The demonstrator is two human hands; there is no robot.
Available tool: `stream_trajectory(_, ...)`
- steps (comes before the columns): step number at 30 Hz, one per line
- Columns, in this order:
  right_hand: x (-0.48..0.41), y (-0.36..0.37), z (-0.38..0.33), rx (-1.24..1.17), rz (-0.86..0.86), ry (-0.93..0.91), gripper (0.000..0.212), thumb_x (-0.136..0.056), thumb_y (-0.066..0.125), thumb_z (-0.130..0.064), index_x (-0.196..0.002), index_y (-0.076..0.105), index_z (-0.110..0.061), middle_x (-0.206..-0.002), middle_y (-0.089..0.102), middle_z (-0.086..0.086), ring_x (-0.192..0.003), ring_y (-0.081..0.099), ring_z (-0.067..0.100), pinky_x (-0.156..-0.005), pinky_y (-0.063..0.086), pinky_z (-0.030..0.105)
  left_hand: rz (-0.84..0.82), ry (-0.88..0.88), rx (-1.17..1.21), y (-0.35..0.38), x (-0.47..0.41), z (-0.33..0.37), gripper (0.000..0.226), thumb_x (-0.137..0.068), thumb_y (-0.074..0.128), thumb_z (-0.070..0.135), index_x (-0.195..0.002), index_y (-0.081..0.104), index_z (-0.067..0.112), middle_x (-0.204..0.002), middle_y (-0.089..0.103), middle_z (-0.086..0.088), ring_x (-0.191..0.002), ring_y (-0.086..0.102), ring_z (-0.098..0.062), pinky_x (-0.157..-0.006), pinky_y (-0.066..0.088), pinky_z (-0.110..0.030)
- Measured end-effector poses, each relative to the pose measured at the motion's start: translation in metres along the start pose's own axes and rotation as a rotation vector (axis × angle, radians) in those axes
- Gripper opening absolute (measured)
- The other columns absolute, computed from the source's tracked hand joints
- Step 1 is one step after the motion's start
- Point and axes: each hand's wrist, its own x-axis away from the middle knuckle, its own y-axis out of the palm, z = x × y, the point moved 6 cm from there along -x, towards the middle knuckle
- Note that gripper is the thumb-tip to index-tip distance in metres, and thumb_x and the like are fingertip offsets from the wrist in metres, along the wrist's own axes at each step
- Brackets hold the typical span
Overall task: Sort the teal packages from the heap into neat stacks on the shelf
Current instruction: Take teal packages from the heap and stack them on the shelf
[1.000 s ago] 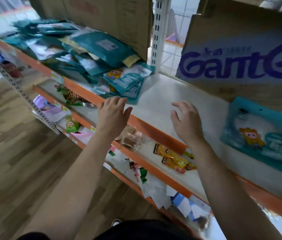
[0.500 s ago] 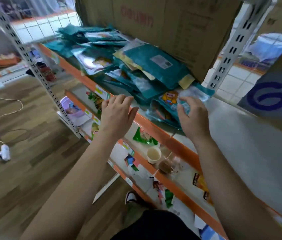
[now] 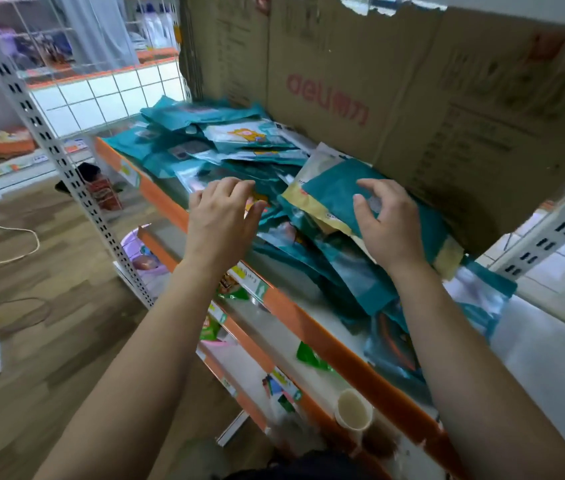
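A loose heap of teal packages (image 3: 225, 147) covers the left part of the white shelf (image 3: 537, 368) with its orange front edge. On top at the right lies a large teal package (image 3: 329, 192) with a cream border. My right hand (image 3: 386, 223) hovers over that package with fingers spread; contact is unclear. My left hand (image 3: 220, 220) reaches over the heap's front edge, fingers apart, holding nothing. More teal packages (image 3: 360, 282) slope down beneath my right wrist.
A big cardboard box (image 3: 412, 98) stands behind the heap. A white perforated upright (image 3: 66, 174) rises at the left and another (image 3: 558, 230) at the right. Lower shelves hold snack packets and a paper cup (image 3: 353, 408). A white cable (image 3: 0, 261) lies on the wooden floor.
The view has swung left from the bare shelf to the heap. Both hands moved forward and up onto the heap; the right hand left the small front package and now sits over the large top one.
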Motion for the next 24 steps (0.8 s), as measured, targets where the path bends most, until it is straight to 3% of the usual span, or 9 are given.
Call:
stream_trajectory(10, -0.082, 0.073, -0.037, 0.026, 0.101, 0.117, 0.03, -0.099, 0.052, -0.025, -0.122, 0.063, -0.01, -0.12, 0.06, 0.006, -0.111, 0.053, 0.016, -0.091, 0.036, 0.017, 0.005, 0.069, 0.095, 0.028, -0.104, -0.107, 0.046, -0.094, 0.042, 0.043, -0.123, 0.06, 0.011, -0.115, 0.062, -0.012, -0.109, 0.056, -0.035, -0.088, 0.039, -0.045)
stream_trajectory(16, -0.11, 0.117, -0.064, 0.076, 0.193, 0.189, 0.03, -0.094, 0.055, -0.021, -0.117, 0.066, -0.005, -0.113, 0.064, 0.011, -0.106, 0.058, 0.023, -0.091, 0.042, 0.027, 0.009, 0.196, 0.135, 0.042, -0.157, -0.165, 0.045, -0.092, 0.042, 0.044, -0.118, 0.062, 0.012, -0.109, 0.064, -0.01, -0.1, 0.059, -0.035, -0.08, 0.041, -0.044)
stream_trajectory(20, -0.126, 0.136, -0.083, 0.146, 0.222, 0.239, 0.034, -0.091, 0.053, -0.027, -0.115, 0.067, -0.008, -0.112, 0.066, 0.009, -0.106, 0.058, 0.021, -0.088, 0.037, 0.021, -0.039, 0.229, 0.171, 0.052, -0.192, -0.199, 0.049, -0.093, 0.039, 0.044, -0.122, 0.061, 0.011, -0.116, 0.063, -0.012, -0.107, 0.057, -0.036, -0.085, 0.041, -0.045)
stream_trajectory(24, -0.14, 0.156, -0.098, 0.169, 0.213, 0.252, 0.027, -0.095, 0.056, -0.02, -0.115, 0.067, -0.008, -0.114, 0.065, 0.008, -0.108, 0.057, 0.019, -0.09, 0.036, 0.018, -0.106, 0.236, 0.199, 0.073, -0.228, -0.218, 0.052, -0.092, 0.041, 0.043, -0.119, 0.063, 0.005, -0.111, 0.065, -0.018, -0.103, 0.059, -0.04, -0.085, 0.045, -0.046)
